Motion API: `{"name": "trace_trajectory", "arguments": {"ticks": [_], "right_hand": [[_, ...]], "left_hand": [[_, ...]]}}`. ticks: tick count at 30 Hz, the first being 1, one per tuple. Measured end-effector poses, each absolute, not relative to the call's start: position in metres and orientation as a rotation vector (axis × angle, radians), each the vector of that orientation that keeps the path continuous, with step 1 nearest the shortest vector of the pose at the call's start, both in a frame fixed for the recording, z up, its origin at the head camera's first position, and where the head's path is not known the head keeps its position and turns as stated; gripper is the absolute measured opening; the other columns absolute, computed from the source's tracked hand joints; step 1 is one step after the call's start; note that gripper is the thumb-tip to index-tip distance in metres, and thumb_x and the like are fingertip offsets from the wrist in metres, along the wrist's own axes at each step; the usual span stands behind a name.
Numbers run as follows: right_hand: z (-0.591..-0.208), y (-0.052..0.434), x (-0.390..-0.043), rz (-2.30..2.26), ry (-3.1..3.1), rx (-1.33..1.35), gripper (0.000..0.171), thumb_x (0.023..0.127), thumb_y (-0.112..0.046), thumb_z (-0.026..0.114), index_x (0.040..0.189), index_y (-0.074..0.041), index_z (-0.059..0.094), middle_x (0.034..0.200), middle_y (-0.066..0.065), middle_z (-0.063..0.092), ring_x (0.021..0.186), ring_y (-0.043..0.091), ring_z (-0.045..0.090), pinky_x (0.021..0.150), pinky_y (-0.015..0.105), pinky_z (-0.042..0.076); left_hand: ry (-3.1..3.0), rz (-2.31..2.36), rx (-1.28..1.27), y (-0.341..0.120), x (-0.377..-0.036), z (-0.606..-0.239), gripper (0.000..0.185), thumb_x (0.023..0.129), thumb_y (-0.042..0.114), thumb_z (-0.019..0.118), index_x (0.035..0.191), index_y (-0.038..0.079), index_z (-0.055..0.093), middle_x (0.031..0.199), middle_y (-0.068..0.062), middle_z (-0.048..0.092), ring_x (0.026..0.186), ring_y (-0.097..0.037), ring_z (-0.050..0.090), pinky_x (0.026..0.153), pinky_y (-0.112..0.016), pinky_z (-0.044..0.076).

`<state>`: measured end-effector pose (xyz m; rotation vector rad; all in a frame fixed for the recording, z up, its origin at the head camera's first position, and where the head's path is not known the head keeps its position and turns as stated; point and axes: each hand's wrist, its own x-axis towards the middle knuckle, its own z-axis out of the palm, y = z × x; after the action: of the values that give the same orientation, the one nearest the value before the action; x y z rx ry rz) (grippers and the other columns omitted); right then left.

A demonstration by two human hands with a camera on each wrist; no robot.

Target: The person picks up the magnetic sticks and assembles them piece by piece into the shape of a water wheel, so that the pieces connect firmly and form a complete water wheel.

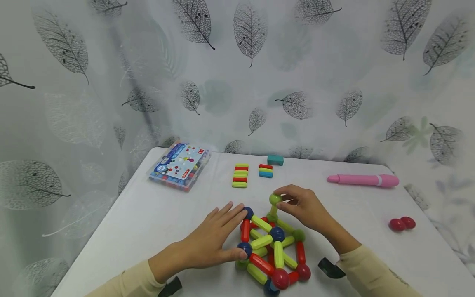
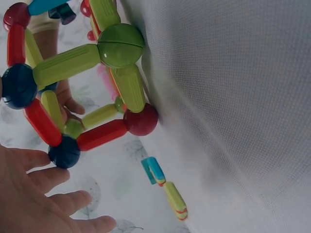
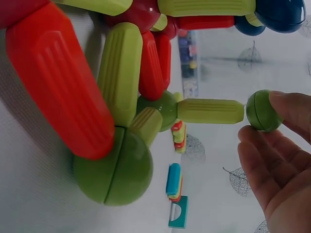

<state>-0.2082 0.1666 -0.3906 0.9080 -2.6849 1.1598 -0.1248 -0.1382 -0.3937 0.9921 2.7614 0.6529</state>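
Observation:
A framework of red and yellow-green magnetic rods joined by coloured balls (image 1: 261,266) stands on the white table. My right hand (image 1: 306,206) pinches a green ball (image 3: 263,110) at the top of an upright yellow-green rod (image 3: 211,111), whose foot meets another green ball (image 3: 163,109). With fingers spread, my left hand (image 1: 208,237) lies along the structure's left side. Its fingertips touch the upper blue ball (image 1: 248,213), and the thumb reaches the lower blue ball (image 1: 244,249).
A plastic case with a printed lid (image 1: 183,163) lies at the back left. Stacked rods (image 1: 240,176) and a teal block (image 1: 275,160) are behind the structure. A pink wand-shaped object (image 1: 363,180) and two red balls (image 1: 398,225) lie to the right.

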Motion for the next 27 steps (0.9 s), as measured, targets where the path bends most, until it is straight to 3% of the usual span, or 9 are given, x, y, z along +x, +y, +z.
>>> {"name": "trace_trajectory", "arguments": {"ticks": [11,17,21,27], "right_hand": [[-0.394,0.169,-0.208,1.256,-2.747,0.860,0.032,0.092,-0.012,0.077,0.123,-0.014,0.069,0.116,0.002,0.072,0.103,0.023,0.073,0.084,0.034,0.061],[-0.395,0.176,-0.217,1.258,-2.770,0.803,0.032,0.097,-0.028,0.071,0.126,-0.015,0.068,0.119,0.004,0.072,0.103,0.023,0.072,0.085,0.040,0.061],[-0.396,0.179,-0.232,1.042,-2.747,0.776,0.035,0.099,-0.027,0.068,0.130,-0.011,0.067,0.123,0.009,0.071,0.108,0.029,0.070,0.090,0.051,0.059],[-0.406,0.174,-0.266,0.446,-2.742,0.855,0.045,0.095,-0.018,0.074,0.137,-0.008,0.063,0.138,0.016,0.063,0.129,0.038,0.058,0.103,0.058,0.049]], "left_hand": [[2.765,0.649,0.993,-0.137,-0.124,-0.392,0.092,0.091,0.078,0.046,0.164,0.026,0.022,0.171,0.007,0.014,0.158,-0.025,0.008,0.121,-0.064,0.020],[2.755,0.654,0.983,-0.137,-0.124,-0.392,0.092,0.091,0.077,0.047,0.164,0.027,0.022,0.171,0.008,0.014,0.158,-0.025,0.008,0.121,-0.064,0.020],[2.753,0.659,0.985,-0.137,-0.125,-0.392,0.091,0.092,0.076,0.047,0.164,0.027,0.022,0.171,0.008,0.014,0.158,-0.024,0.007,0.121,-0.064,0.019],[2.754,0.657,0.987,-0.138,-0.125,-0.392,0.092,0.092,0.077,0.046,0.164,0.027,0.022,0.171,0.008,0.015,0.158,-0.027,0.009,0.121,-0.064,0.019]]}}
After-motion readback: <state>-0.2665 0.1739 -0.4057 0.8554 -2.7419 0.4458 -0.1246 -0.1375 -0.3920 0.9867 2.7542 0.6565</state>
